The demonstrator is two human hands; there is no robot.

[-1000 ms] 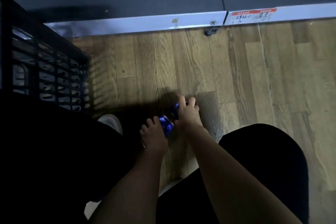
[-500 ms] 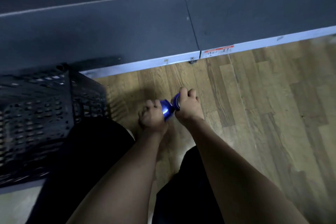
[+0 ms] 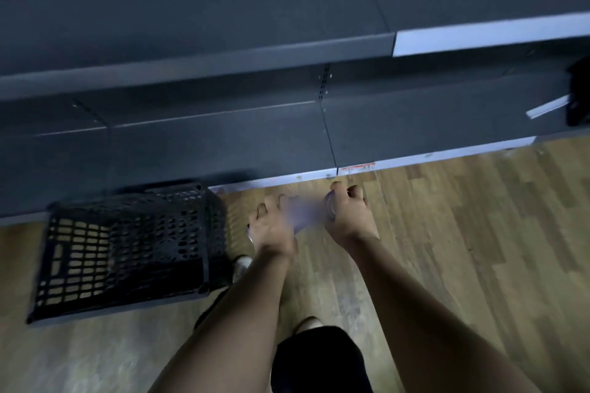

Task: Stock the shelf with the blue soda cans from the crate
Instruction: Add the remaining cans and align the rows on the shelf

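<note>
My left hand (image 3: 271, 226) grips a blue soda can (image 3: 301, 214) that shows only as a pale blurred streak between my hands. A second can (image 3: 330, 206) is held in my right hand (image 3: 349, 217), with just its rim visible. Both hands hover above the wooden floor, a little in front of the lowest grey shelf (image 3: 223, 143). The black plastic crate (image 3: 127, 249) stands on the floor to the left of my hands; I cannot see any cans inside it.
A higher grey shelf (image 3: 191, 25) runs above the lowest one. A red price label (image 3: 356, 167) sits on the bottom shelf's pale front edge. A dark object (image 3: 578, 96) lies on the shelf at far right. My feet and dark knee are below.
My view has risen and tilted up, so more shelving and the whole crate show. Both hands have lifted the cans toward the shelf and spread apart.
</note>
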